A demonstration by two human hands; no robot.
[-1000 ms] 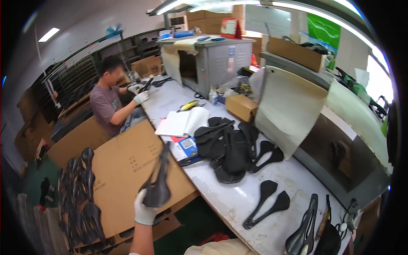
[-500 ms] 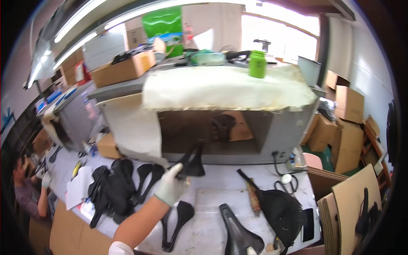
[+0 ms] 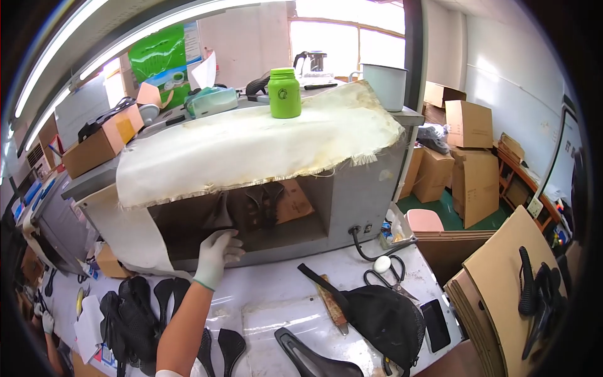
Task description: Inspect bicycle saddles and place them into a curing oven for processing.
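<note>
My left hand (image 3: 217, 254), in a white glove, is at the front lip of a grey box-shaped cabinet (image 3: 361, 198). Its fingers are slightly spread, pointing right, and I see nothing between them. Just beyond the fingertips a dark bicycle saddle piece (image 3: 218, 215) stands inside the shadowy opening. Further in are more dark saddle shapes (image 3: 260, 201) and a brown cardboard piece (image 3: 294, 202). Below my forearm lies a black saddle piece (image 3: 231, 349) with a split shape. Another glossy black saddle (image 3: 311, 355) is at the bottom edge. My right hand is out of view.
A white cloth (image 3: 251, 151) drapes the cabinet top, under a green jar (image 3: 284, 94). On the table are black saddle covers (image 3: 132, 320), scissors (image 3: 392, 279), a black bag (image 3: 383, 323) and a phone (image 3: 435, 325). Cardboard sheets (image 3: 509, 289) lean at right. Someone's gloved hand (image 3: 48, 322) shows far left.
My left hand has moved from above the table to the cabinet opening; the saddle piece it held is now inside, beyond the fingers. The view has swung right, and the right glove has left it.
</note>
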